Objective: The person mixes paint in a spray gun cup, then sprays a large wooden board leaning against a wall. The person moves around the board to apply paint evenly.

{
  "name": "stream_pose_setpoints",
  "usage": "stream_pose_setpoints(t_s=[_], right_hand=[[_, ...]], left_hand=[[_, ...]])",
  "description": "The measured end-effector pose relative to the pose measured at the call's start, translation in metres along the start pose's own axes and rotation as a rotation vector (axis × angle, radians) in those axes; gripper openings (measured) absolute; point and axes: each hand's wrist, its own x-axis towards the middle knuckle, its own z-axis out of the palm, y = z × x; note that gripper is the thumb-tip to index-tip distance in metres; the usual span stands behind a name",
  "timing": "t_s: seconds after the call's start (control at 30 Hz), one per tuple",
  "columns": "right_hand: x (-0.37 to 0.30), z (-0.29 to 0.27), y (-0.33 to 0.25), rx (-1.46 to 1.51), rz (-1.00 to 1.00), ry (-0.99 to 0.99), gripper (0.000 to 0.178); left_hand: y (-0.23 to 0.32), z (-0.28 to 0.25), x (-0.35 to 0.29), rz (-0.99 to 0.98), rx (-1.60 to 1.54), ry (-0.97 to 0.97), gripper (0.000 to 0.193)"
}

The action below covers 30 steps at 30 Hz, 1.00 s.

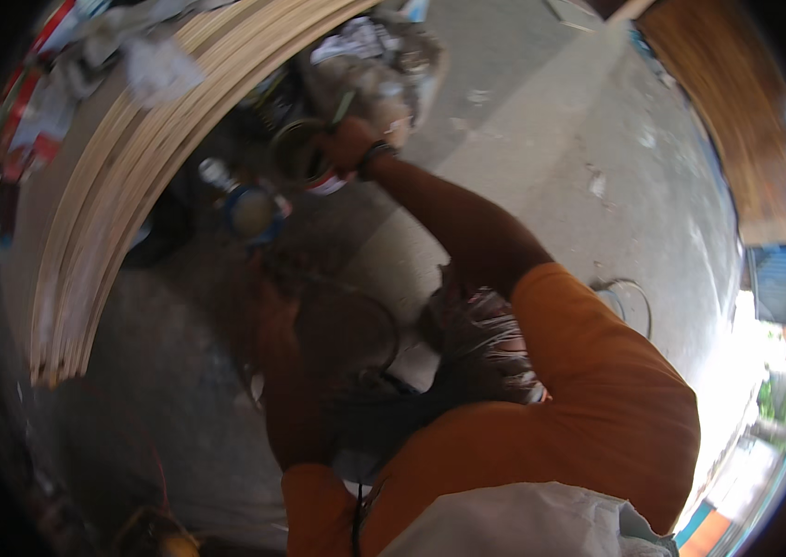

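At the upper middle, my right hand [351,146] is closed round a thin pale-green handle [345,105] that sticks up above the fist. The hand is at the rim of an open round can [287,148], and whatever the handle ends in is hidden by the hand and the can. Just nearer stands a smaller round container [252,215] with a blue rim and pale contents. My left hand [263,283] is below that container, dark and smeared, so its fingers cannot be made out.
Long pale wooden strips [147,158] lie in a bundle at the left. Beyond the can sits a crumpled sack [388,79]. A brown wooden panel [727,102] is at the far right. On the floor [523,130] lies a wire loop [645,302] right of my arm.
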Motion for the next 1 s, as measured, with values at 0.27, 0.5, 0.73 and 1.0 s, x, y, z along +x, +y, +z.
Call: stream_pose_setpoints(t_s=[0.27, 0.5, 0.73, 1.0], right_hand=[[0.001, 0.0, 0.001, 0.46, 0.21, -0.067, 0.03], [-0.004, -0.009, -0.004, 0.521, 0.204, -0.067, 0.033], [-0.004, -0.009, -0.01, 0.532, 0.208, -0.07, 0.033], [-0.007, -0.012, -0.024, 0.573, 0.154, -0.014, 0.035]], left_hand=[[-0.001, 0.015, 0.022, -0.657, -1.157, -0.029, 0.041], [0.001, 0.02, 0.023, -0.711, -1.195, -0.021, 0.039], [0.002, 0.016, 0.022, -0.702, -1.21, -0.04, 0.04], [0.005, 0.012, 0.019, -0.712, -1.206, -0.012, 0.042]])
